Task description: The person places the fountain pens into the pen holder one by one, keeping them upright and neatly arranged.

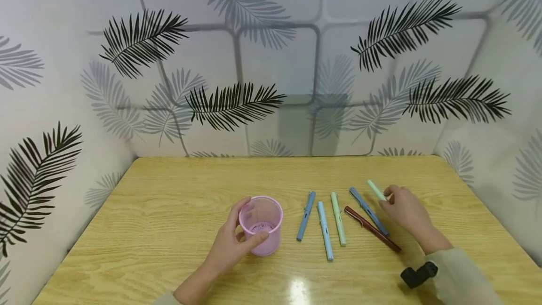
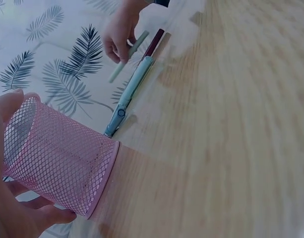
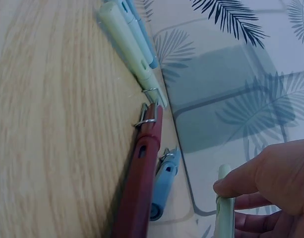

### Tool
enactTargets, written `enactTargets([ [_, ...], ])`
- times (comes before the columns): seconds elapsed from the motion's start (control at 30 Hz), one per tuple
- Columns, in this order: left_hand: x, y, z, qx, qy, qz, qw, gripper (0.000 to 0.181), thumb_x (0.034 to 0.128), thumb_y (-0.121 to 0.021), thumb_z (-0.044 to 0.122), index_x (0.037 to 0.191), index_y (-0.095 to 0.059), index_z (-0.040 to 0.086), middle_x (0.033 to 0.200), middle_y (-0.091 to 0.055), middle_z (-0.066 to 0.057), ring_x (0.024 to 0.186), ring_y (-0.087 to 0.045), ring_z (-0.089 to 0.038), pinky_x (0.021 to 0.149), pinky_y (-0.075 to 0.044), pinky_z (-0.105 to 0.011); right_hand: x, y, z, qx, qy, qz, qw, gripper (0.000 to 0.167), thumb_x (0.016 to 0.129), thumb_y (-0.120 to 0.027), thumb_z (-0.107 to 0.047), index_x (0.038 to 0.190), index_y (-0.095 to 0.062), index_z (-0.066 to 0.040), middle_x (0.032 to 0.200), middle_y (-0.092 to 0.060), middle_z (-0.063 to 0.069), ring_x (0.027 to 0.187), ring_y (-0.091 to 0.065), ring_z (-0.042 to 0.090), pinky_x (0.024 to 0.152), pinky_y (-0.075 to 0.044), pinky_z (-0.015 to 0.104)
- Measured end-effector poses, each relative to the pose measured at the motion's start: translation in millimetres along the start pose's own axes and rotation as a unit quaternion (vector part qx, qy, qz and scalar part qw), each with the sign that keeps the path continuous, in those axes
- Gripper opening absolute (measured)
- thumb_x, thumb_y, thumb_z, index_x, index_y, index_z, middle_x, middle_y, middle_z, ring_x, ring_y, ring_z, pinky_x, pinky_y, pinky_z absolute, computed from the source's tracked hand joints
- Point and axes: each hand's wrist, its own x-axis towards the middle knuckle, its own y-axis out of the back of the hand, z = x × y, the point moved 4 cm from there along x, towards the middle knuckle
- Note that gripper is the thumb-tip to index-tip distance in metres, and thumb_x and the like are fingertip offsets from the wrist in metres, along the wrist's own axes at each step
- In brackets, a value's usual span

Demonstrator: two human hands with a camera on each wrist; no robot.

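A pink mesh pen cup (image 1: 266,244) stands upright on the table, its inside showing no pens. My left hand (image 1: 230,244) grips the cup's near left side, thumb in front and fingers round the back. At the right, my right hand (image 1: 406,211) pinches a pale green pen (image 1: 376,189) between thumb and fingers; in the right wrist view that pen (image 3: 224,213) is held clear of the others. Left of this hand lie a dark red pen (image 1: 372,228), a blue pen (image 1: 368,211), another green pen (image 1: 338,218), a light blue pen (image 1: 325,230) and a second blue pen (image 1: 306,215).
The wooden table (image 1: 169,211) reaches back to a wall (image 1: 271,60) printed with leaves. Walls also stand at the left and right sides. A black device (image 1: 419,274) is strapped at my right wrist, by the sleeve (image 1: 461,276).
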Motion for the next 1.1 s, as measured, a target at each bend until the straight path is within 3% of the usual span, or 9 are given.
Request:
enactTargets([
  [0.4,0.9,-1.2,-2.7,-0.019,-0.009,0.007,0.9998,0.076,0.0782,-0.076,0.016,0.141,-0.033,0.014,0.135,-0.043,-0.011,0.117,-0.044,-0.036,0.087,-0.047,-0.047,-9.7,11,-24,0.013,0.017,0.029,0.9994,0.029,0.088,-0.062,-0.014,0.108,-0.055,0.006,0.08,-0.061,0.013,0.058,-0.051,0.018,0.046,-0.04,0.03],
  [0.73,-0.6,-2.3,-1.7,-0.027,0.0,0.013,0.9995,0.075,0.0777,-0.077,0.017,0.14,-0.035,0.022,0.136,-0.043,-0.009,0.121,-0.044,-0.033,0.09,-0.045,-0.05,-18.9,20,-49,0.012,0.071,0.087,0.9936,0.024,0.086,-0.065,-0.014,0.104,-0.059,0.001,0.08,-0.061,0.009,0.068,-0.058,0.024,0.051,-0.044,0.034],
  [1.1,-0.1,-3.2,-1.8,-0.028,-0.002,0.013,0.9995,0.076,0.0778,-0.077,0.016,0.14,-0.034,0.022,0.137,-0.042,-0.009,0.119,-0.045,-0.035,0.089,-0.045,-0.049,-27.0,25,-70,0.028,0.097,0.119,0.9878,0.022,0.084,-0.069,-0.011,0.102,-0.061,-0.001,0.079,-0.061,0.007,0.064,-0.054,0.018,0.05,-0.041,0.031],
])
